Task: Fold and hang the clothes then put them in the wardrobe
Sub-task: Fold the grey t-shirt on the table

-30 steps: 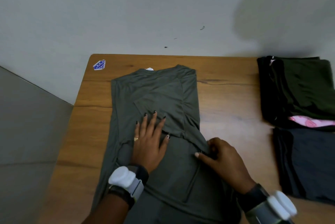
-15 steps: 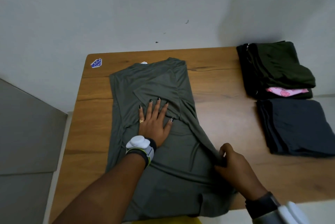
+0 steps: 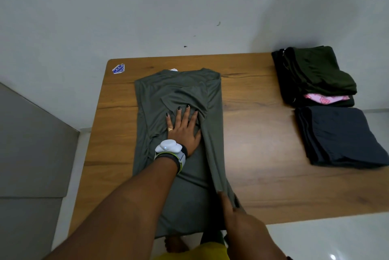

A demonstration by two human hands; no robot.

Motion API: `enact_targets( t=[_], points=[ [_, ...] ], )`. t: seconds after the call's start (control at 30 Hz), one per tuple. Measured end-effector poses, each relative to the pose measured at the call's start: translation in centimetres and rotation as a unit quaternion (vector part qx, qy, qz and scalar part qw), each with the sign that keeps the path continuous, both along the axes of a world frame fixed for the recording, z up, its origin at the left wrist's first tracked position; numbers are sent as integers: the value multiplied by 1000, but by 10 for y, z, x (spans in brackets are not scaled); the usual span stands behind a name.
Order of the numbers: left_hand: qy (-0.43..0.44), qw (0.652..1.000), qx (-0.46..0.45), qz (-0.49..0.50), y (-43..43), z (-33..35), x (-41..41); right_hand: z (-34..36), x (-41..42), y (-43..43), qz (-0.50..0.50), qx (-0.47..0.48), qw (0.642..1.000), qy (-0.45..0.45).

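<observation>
A grey-green shirt [image 3: 185, 89] lies lengthwise on the wooden table [image 3: 252, 144], its sides folded in towards the middle. My left hand [image 3: 184, 128] lies flat on the shirt's middle with fingers spread, pressing it down. My right hand [image 3: 229, 205] grips the shirt's right edge near the table's front edge, and the fabric runs in a raised fold from there up to the shoulder. Part of the right hand is hidden by cloth.
Two piles of folded clothes sit at the table's right end: a dark green and black pile [image 3: 315, 74] with a pink piece in it, and a navy pile [image 3: 339, 135] in front of it. A blue sticker [image 3: 118, 69] marks the far left corner. A wall stands behind.
My right hand has slid down the shirt's right edge towards the front of the table, drawing the fold inwards. The left hand stays pressed in place. The view has pulled back.
</observation>
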State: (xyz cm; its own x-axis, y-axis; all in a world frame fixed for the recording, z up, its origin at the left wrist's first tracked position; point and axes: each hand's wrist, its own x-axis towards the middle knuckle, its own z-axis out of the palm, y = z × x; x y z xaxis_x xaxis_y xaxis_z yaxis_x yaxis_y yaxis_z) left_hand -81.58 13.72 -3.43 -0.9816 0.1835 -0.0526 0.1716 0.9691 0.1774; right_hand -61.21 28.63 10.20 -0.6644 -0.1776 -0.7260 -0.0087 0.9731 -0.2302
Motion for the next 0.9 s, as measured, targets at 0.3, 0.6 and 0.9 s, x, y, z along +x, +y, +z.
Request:
enact_targets(
  t=[0.3, 0.6, 0.9],
  points=[
    [-20, 999, -17, -22, -9, 15, 0, 6, -55, 14, 32, 2, 998, 52],
    [107, 990, 83, 44, -30, 22, -9, -74, -239, 0, -89, -140, 908, 384],
    [-9, 979, 33, 202, -79, 17, -105, -125, -347, -5, -76, -55, 927, 362]
  ],
)
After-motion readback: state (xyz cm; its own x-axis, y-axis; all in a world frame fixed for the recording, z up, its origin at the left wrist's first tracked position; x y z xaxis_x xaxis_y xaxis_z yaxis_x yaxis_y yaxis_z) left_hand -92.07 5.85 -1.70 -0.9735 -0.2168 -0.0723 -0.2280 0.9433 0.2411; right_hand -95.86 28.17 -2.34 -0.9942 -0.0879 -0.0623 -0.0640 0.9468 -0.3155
